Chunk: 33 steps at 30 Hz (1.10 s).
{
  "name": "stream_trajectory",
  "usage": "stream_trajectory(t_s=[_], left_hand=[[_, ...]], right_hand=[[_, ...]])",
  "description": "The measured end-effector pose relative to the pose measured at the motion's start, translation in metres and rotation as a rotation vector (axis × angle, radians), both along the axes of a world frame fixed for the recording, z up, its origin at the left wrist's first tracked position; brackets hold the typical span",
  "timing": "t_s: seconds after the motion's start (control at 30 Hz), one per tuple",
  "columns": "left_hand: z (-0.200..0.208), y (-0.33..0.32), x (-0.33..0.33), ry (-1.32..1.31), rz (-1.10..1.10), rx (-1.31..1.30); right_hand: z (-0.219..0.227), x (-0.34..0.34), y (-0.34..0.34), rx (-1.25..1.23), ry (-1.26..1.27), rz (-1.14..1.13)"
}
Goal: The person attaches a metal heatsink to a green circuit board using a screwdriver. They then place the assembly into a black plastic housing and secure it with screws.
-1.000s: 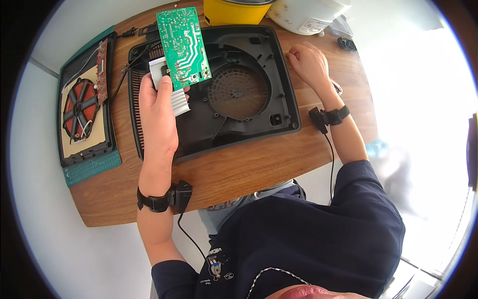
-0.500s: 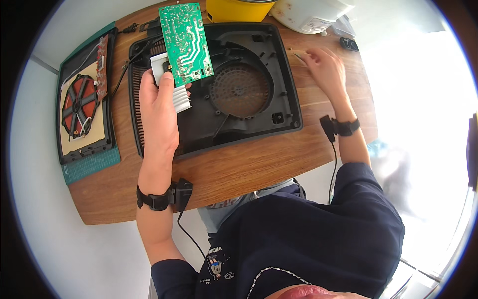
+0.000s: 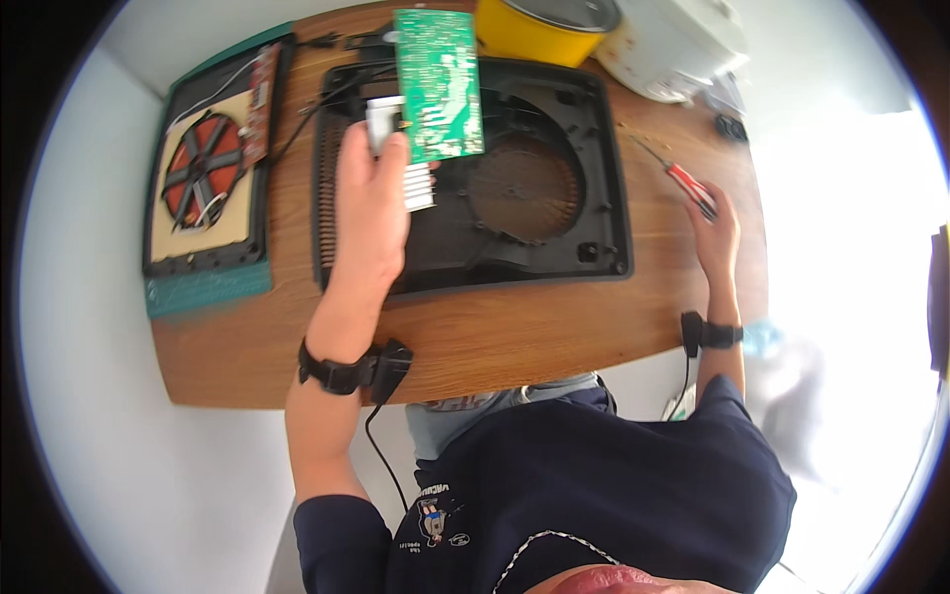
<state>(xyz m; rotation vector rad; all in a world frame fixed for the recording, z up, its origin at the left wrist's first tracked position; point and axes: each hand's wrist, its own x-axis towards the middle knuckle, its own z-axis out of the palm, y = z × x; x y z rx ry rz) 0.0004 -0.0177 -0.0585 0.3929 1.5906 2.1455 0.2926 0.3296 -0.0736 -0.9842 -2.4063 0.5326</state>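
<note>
In my left hand (image 3: 371, 213) I grip a white ribbed heat sink (image 3: 420, 188) fixed to a green circuit board (image 3: 440, 89). The board stands up with its soldered side showing, above the left part of a black plastic housing (image 3: 465, 262). At the right of the table my right hand (image 3: 719, 233) is closed on the handle end of a screwdriver (image 3: 690, 186) with a red and black handle. Its shaft points away to the far left, toward small brass-coloured bits, perhaps screws, on the wood.
On the left a black panel with a coil (image 3: 205, 170) and a narrow red-brown board (image 3: 260, 104) lies on a green mat (image 3: 213, 290). At the back stand a yellow container (image 3: 539, 40) and a white appliance (image 3: 678, 49). A small black object (image 3: 730, 127) sits at the far right.
My right hand has moved right and nearer, away from the housing's edge, and the screwdriver now shows in it. The left hand keeps its hold on the heat sink; the whole view has shifted.
</note>
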Motion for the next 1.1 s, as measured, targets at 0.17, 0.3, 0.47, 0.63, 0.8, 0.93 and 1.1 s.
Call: stream_trajectory(t_s=[0.17,0.3,0.47,0.63,0.8,0.93,1.1], left_hand=[[0.003,0.006,0.002,-0.021,0.001,-0.001],[0.006,0.001,0.003,-0.012,0.016,-0.037],[0.003,0.003,0.002,0.023,0.008,-0.044],[-0.003,-0.001,-0.001,0.172,0.033,-0.204],[0.0,0.002,0.005,0.219,0.067,-0.139],[0.003,0.002,0.007,0.231,0.086,-0.151],[0.004,0.002,0.007,0.224,0.066,-0.156]], right_hand=[[0.02,-0.017,-0.017,-0.098,0.384,-0.042],[0.073,-0.071,-0.068,-0.08,0.566,0.174],[0.116,-0.13,-0.119,-0.037,0.703,0.69],[0.134,-0.163,-0.155,0.321,0.595,0.841],[0.128,-0.153,-0.157,0.36,0.577,0.804],[0.128,-0.153,-0.157,0.367,0.547,0.822],[0.117,-0.159,-0.153,0.361,0.566,0.83]])
